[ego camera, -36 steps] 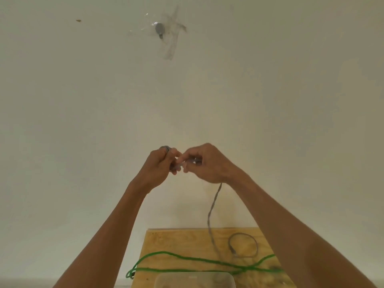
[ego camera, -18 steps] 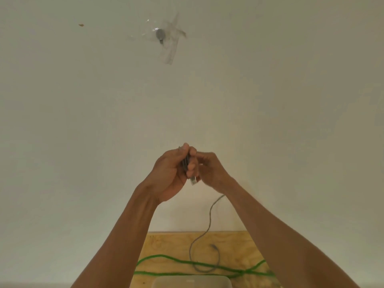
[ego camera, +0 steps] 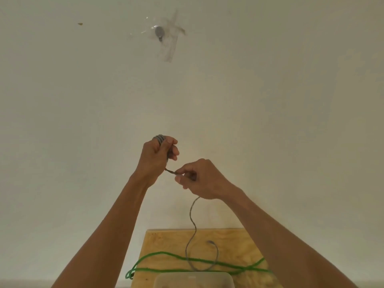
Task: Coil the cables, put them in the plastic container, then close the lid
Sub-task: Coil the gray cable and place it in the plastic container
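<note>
The first step, the coiling, is in hand. Several turns of the thin grey cable (ego camera: 193, 223) are gripped in the left hand (ego camera: 154, 161), whose fingers are curled closed around them; the loops show above the knuckles. The same cable is pinched between thumb and fingertips of the right hand (ego camera: 199, 179), close beside the left hand, and a short taut piece runs between the two. From the right hand the loose remainder hangs down to the light plywood board (ego camera: 234, 244), where its tail makes one curve near the middle of the board and ends in a small plug.

The long green cable (ego camera: 187, 259) lies uncoiled across the board, from its left edge towards its right edge, over the grey tail. The translucent plastic container (ego camera: 194, 279) is seen only partly, at the near edge of the board; whether its lid is on cannot be told.

The next move probably calls for one more loop to be laid into the left hand while the tail is drawn up without catching the green cable.

No brand, label or writing can be read.
</note>
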